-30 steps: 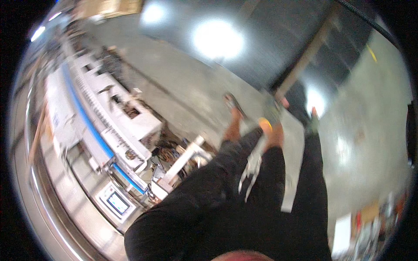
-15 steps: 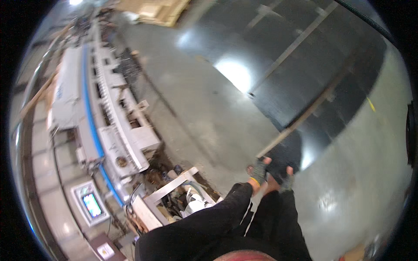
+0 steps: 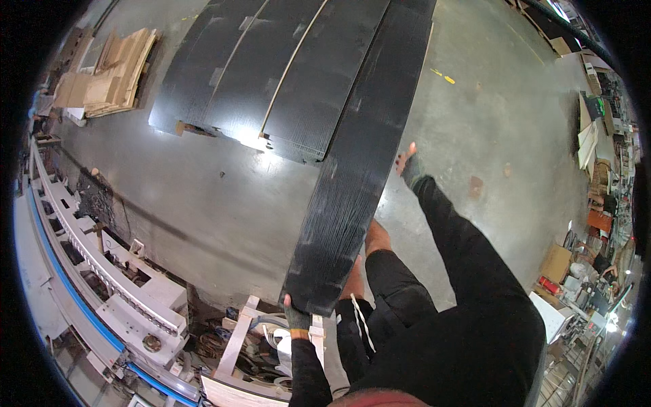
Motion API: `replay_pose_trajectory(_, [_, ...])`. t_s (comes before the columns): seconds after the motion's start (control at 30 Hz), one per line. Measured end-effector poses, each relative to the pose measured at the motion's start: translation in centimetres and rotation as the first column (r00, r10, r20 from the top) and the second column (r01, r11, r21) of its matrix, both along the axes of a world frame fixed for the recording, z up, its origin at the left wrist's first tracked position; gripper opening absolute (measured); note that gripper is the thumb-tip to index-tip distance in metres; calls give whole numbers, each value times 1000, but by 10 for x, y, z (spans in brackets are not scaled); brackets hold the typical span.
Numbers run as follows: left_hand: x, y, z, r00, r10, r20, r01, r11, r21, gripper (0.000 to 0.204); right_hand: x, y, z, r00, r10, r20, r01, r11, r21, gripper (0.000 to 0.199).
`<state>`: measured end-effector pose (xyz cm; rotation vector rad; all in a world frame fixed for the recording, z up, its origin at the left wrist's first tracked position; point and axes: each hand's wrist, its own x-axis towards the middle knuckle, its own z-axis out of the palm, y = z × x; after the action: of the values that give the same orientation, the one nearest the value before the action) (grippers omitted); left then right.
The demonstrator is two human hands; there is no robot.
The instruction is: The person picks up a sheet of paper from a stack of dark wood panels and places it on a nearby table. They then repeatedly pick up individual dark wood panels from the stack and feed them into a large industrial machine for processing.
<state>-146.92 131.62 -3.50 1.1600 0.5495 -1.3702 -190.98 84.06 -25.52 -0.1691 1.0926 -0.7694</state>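
A long black board (image 3: 349, 163) with a wood-grain surface stretches away from me, its near end just in front of my legs. My left hand (image 3: 297, 317), in a grey glove with bare fingertips, grips the near left corner; the thumb shows on top and the other fingers are hidden. Beside the right long edge, farther up, is my gloved right hand (image 3: 409, 164). Its fingers are apart, next to the edge; whether they touch it I cannot tell. Several similar black panels (image 3: 271, 74) lie to the left of the board's far part.
A white machine (image 3: 135, 305) with a blue rail runs along the left. Close to my left hand stands a pale frame (image 3: 234, 339) with hoses and scraps inside. Wooden sheets (image 3: 112, 74) are stacked at far left. Boxes and clutter (image 3: 576, 271) line the right side.
My view has turned to the right. Both hands were close together at the board's near end; now the right has moved away along the right edge, while the left is at the near left corner.
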Motion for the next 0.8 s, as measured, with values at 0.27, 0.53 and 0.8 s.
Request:
replay_pose_trajectory(0.27, [-7,15,120,933,33,357,-151,939,307,81,139,-62,142,992,-87,88,83,995,48,70])
replay_pose_trajectory(0.53, [19,35,118,930,196,311,-252,956,151,87,140,-43,197,961,-199,194,178,976,122,56])
replay_pose_trajectory(0.8, [63,98,130,917,247,312,-296,948,121,74,100,50,245,938,-252,238,258,966,4,63])
